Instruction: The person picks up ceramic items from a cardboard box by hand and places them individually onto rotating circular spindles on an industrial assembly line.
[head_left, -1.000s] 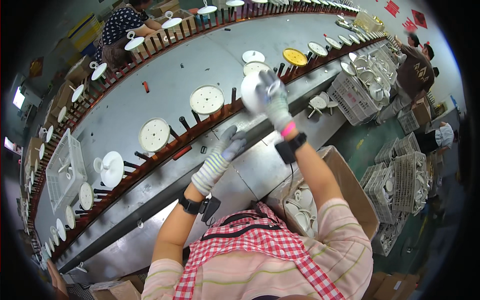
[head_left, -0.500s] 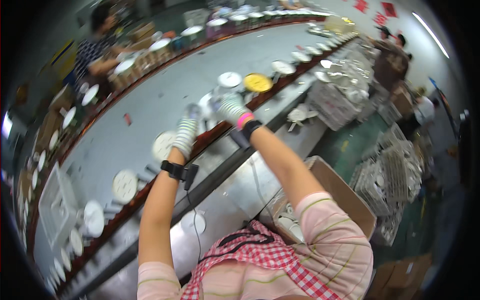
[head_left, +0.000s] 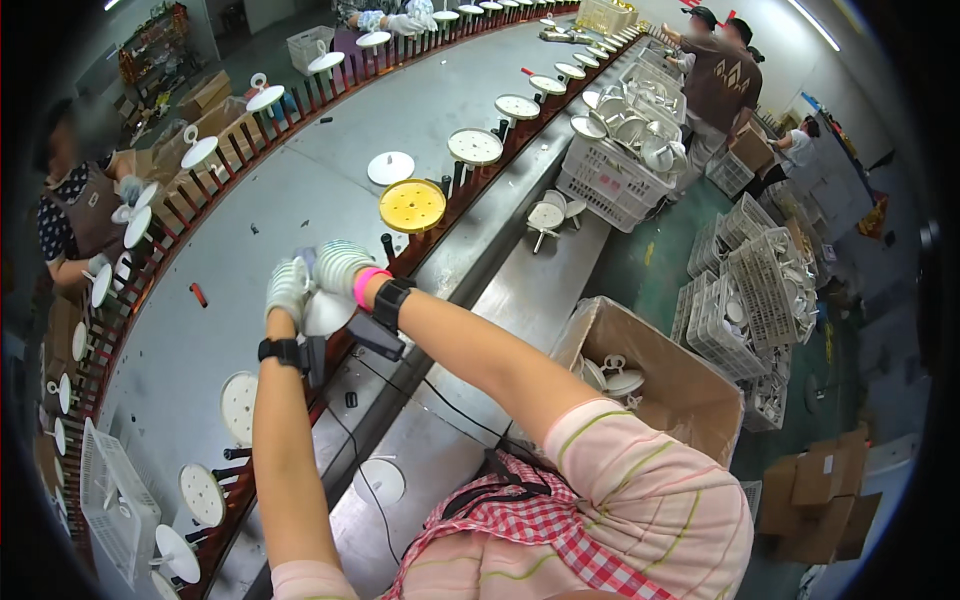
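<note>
My left hand [head_left: 287,284] and right hand [head_left: 341,266] have drawn closer together at a white disc [head_left: 328,315] — broad side up, axis hidden — grip I can't tell.

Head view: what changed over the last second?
The left hand, earlier apart, has joined the right hand at a white piece; grip unclear. The yellow disc moved left along its row, toward the loose disc. That disc and the red piece stayed put.
</note>
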